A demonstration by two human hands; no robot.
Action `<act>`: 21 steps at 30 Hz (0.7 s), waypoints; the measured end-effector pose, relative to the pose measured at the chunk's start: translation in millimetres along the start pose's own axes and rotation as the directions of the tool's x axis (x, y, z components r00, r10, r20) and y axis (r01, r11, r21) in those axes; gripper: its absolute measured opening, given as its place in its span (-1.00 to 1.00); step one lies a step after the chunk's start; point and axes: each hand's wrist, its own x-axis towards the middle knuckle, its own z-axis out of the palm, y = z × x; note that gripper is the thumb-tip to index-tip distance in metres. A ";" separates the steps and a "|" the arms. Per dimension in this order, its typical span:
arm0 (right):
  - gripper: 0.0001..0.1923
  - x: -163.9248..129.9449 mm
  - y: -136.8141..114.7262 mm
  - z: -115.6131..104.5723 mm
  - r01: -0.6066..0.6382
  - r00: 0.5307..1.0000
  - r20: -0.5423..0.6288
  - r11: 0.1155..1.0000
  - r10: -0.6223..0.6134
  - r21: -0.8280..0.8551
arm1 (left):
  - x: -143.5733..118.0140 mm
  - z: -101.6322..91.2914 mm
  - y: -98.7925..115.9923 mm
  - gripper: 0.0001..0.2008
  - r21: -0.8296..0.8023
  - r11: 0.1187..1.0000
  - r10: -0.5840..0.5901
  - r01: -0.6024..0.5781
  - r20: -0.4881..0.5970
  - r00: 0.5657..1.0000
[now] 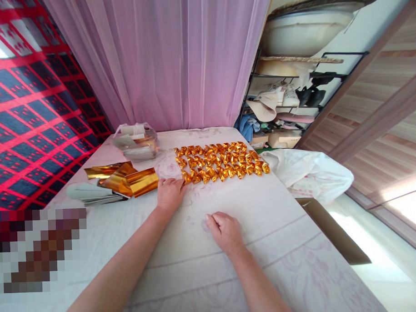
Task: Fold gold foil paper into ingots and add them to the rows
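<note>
1. Left hand: flat on the counter, grip loosely together, holding nothing, fingertips touching the near-left corner of the folded gold pieces.
2. Right hand: at 5 o'clock of the left, grip curled shut, empty.
3. Gold foil sheets: at 9 o'clock of the left hand.
4. Plastic bag: at 11 o'clock.

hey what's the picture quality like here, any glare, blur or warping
Head view: daylight glare whitens the floor at lower right; the gold foil sheets throw bright reflections; a pixelated block covers the lower left; the door frame leans from wide-angle warping; both hands look sharp.
</note>
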 end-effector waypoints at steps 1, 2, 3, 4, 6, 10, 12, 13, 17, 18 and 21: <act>-0.52 0.0 -0.2 0.0 -0.003 1.000 0.001 1.000 0.003 0.002 | -0.4 -0.2 -1.3 -0.72 -0.003 1.000 0.004 -0.004 -0.002 1.000; -0.52 0.0 -0.4 0.1 -0.006 1.000 0.003 1.000 0.006 0.004 | -1.0 -0.5 -2.8 -0.71 -0.006 1.000 0.008 -0.008 -0.004 1.000; -0.52 -0.1 -0.6 0.1 -0.008 1.000 0.006 1.000 0.008 0.007 | -1.9 -0.9 -4.5 -0.70 -0.009 1.000 0.015 -0.015 -0.006 1.000; -0.52 -0.1 -0.6 0.2 -0.009 1.000 0.008 1.000 0.009 0.010 | -3.2 -1.5 -6.4 -0.70 -0.013 1.000 0.023 -0.023 -0.009 1.000; -0.52 -0.3 -0.6 0.5 -0.011 1.000 0.007 1.000 0.011 0.013 | -7.5 -3.2 -10.9 -0.70 -0.018 0.999 0.045 -0.045 -0.019 0.999; -0.53 -0.4 0.0 0.8 -0.014 1.000 0.004 1.000 0.013 0.014 | -23.3 -9.0 -21.6 -0.71 -0.014 0.996 0.084 -0.085 -0.047 0.995; -0.54 -0.4 0.3 0.6 -0.014 1.000 0.007 1.000 0.014 0.018 | -33.5 -13.0 -28.0 -0.72 -0.008 0.995 0.101 -0.102 -0.063 0.993; -0.54 -0.4 0.4 0.5 -0.013 1.000 0.007 1.000 0.013 0.018 | -38.7 -15.2 -31.6 -0.72 -0.001 0.995 0.103 -0.103 -0.073 0.992; -0.52 -0.6 0.5 0.6 -0.002 1.000 -0.007 1.000 0.002 0.006 | -56.3 -24.8 -50.1 -0.73 0.042 0.998 0.057 -0.052 -0.131 0.990; -0.52 -0.7 0.6 0.8 -0.002 1.000 -0.009 1.000 0.002 0.002 | -59.4 -27.0 -55.3 -0.73 0.055 0.998 0.040 -0.032 -0.149 0.988; -0.51 -1.3 1.6 1.4 -0.010 1.000 0.006 1.000 0.010 -0.009 | -64.1 -31.4 -70.9 -0.72 0.133 0.991 0.014 0.014 -0.204 0.979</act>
